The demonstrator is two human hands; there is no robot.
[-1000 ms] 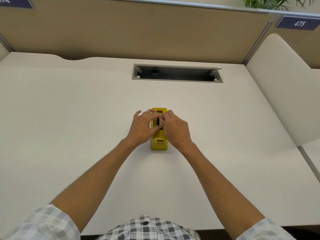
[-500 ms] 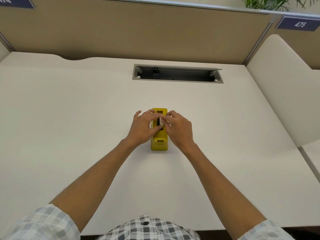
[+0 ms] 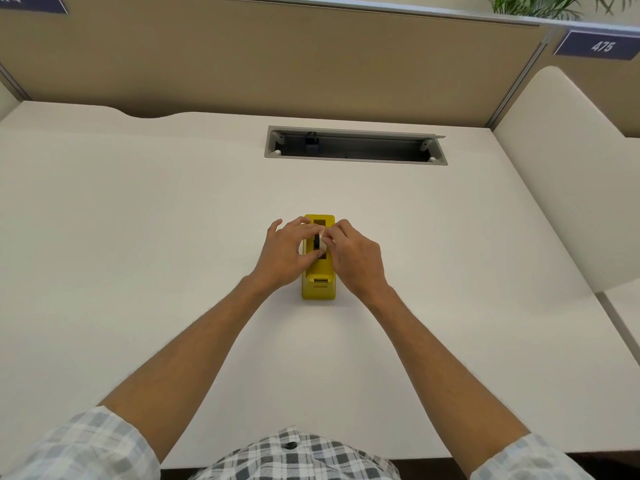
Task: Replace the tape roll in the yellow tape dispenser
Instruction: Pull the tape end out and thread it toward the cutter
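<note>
Viewpoint: we look forward and down from a head-worn camera at two bare forearms reaching out over a pale desk (image 3: 138,237).

Dispenser: the yellow tape dispenser (image 3: 318,289) stands on the desk near the middle, its long side running near to far, its near end showing a small slot.

Tape roll: a whitish tape roll (image 3: 321,243) with a dark core sits at the top opening of the dispenser, between our two hands; we cannot tell whether it is seated or just above its cradle.

Left hand: our left hand (image 3: 285,252) curls over the left side of the dispenser, fingers closed around the roll's left face.

Right hand: our right hand (image 3: 356,259) lies against the right side, its fingertips (image 3: 334,233) pinched on the roll's right edge.

Far side: a long grey cable slot (image 3: 355,145) is cut into the desk well beyond the dispenser, with a small dark plug (image 3: 311,143) inside near its left end.

Surround: a tan partition wall (image 3: 277,60) closes the far edge; a blue sign reading 475 (image 3: 601,46) hangs far right, with green leaves (image 3: 540,3) above it.

Clothing: checked short sleeves (image 3: 86,445) and a checked shirt front (image 3: 294,452) fill the near edge.
</note>
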